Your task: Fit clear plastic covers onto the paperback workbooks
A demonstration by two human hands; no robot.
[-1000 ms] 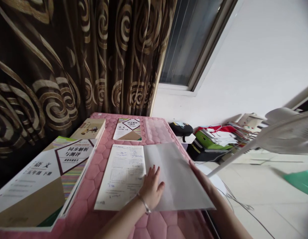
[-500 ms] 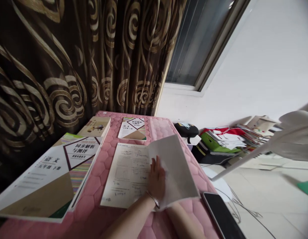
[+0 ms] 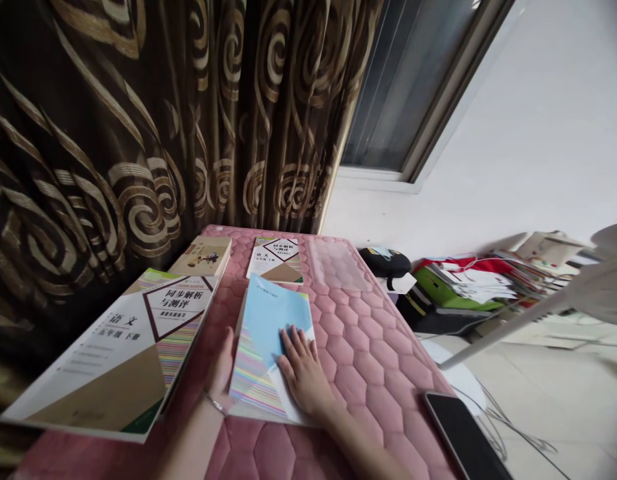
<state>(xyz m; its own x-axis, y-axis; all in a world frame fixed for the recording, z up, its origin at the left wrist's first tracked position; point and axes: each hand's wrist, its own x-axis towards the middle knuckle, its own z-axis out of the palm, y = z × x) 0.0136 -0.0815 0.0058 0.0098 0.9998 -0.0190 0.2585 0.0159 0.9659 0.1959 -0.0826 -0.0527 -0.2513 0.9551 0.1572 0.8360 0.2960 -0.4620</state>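
A workbook point(image 3: 268, 337) with a light blue and rainbow-striped back cover lies closed on the pink quilted table cover point(image 3: 358, 333). My right hand point(image 3: 302, 375) rests flat on its lower right part, fingers spread. At the book's left edge is my left hand point(image 3: 221, 368), a thin bracelet on the wrist, its fingers partly under the book's side.
A large textbook point(image 3: 118, 350) lies at the left, overhanging the near edge. A brown book point(image 3: 202, 256) and another workbook point(image 3: 276, 259) lie at the back by the dark curtain point(image 3: 138, 120). A black phone point(image 3: 463, 440) sits at the right edge. Stacked papers point(image 3: 468, 280) clutter the floor beyond.
The workbook lay open with my left hand on its pages. My right hand turned the right half over to the left and the book is now shut. My left hand moved to its left edge.
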